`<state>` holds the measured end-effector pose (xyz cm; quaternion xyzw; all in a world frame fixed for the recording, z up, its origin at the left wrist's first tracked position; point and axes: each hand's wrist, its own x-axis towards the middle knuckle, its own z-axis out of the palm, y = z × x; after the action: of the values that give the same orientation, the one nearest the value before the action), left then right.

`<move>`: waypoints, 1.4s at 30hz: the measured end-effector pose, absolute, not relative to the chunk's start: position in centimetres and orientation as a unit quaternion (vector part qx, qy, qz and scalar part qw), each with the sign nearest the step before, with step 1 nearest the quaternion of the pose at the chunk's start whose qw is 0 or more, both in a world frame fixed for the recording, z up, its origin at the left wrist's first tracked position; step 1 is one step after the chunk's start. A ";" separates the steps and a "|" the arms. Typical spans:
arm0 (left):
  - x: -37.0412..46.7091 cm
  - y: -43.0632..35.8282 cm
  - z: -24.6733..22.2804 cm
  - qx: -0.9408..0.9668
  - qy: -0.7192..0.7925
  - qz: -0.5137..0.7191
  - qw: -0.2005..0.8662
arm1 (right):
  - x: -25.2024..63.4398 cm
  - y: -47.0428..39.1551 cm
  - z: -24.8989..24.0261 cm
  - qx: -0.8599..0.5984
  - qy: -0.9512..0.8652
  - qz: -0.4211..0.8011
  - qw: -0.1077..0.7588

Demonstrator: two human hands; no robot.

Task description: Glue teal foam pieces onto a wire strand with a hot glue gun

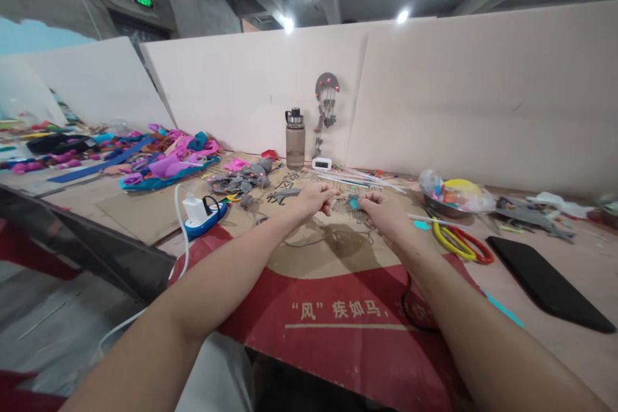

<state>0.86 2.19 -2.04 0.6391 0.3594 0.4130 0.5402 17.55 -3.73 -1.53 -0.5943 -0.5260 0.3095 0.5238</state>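
Observation:
Both hands are raised over the brown and red cardboard (333,309). My left hand (317,198) is closed, with thumb and index finger pinched; what it holds is too small to make out. To its right, my right hand (379,207) pinches a small grey and teal piece (355,202) at its fingertips. A thin grey cord (309,244) lies in loops on the cardboard below the hands. Grey felt pieces with pink dots (236,181) are heaped to the left.
Behind stand a bottle (295,145) and a small white clock (321,164). Red and yellow handled scissors (463,243), a bowl (447,206) and a black phone (545,280) lie right. A blue and white power strip (205,222) and colourful fabric scraps (168,164) are left.

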 end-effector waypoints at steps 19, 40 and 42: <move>0.4 2.7 -1.4 0.644 0.324 0.457 0.521 | 17.7 -3.8 -2.5 -0.610 -0.545 0.285 0.499; 0.4 2.4 -1.7 0.578 0.309 0.475 0.588 | 18.1 -3.4 -3.1 -0.614 -0.544 0.277 0.500; 0.5 2.3 -1.5 0.567 0.310 0.471 0.600 | 18.1 -3.4 -3.1 -0.613 -0.546 0.274 0.501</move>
<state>0.48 2.33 -1.50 0.5675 0.3102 0.4708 0.6001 18.07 -3.44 -3.08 -0.6133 -0.5459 0.2736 0.5010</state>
